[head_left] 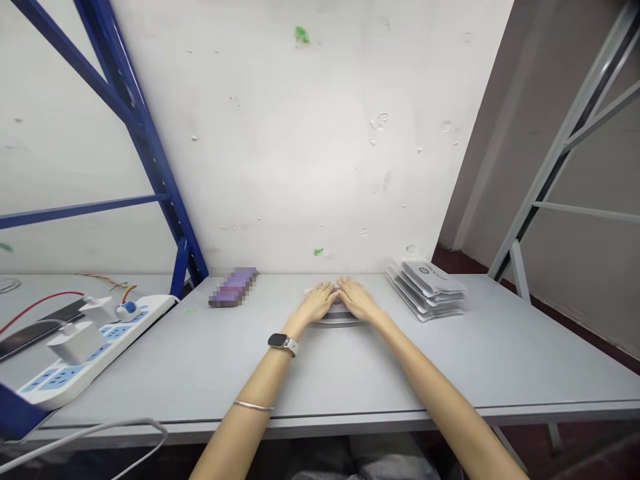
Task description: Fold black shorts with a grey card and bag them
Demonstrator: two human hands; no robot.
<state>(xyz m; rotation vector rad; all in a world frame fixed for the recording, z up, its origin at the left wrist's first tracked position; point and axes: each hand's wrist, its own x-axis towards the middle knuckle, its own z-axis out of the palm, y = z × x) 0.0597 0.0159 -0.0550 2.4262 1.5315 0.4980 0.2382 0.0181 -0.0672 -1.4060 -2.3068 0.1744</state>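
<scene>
Both of my hands lie side by side on a low, pale, flat item [340, 319] with layered grey edges; its top is mostly covered, so its kind is hard to make out. My left hand [316, 303] rests flat on its left part, fingers stretched forward. On the right part lies my right hand [357, 300], also flat, its fingertips angled in toward the left hand's. The thumbs meet near the middle. To the right stands a stack of white packets [427, 290] with dark print on the top one.
A purple-screened phone-like object [233, 288], partly pixelated, lies at the back left. A white power strip [113, 347] with plugged-in chargers runs along the left, beside a blue metal frame [145, 143]. A white wall backs the grey table [210, 370]; a white cable [135, 423] crosses its front left edge.
</scene>
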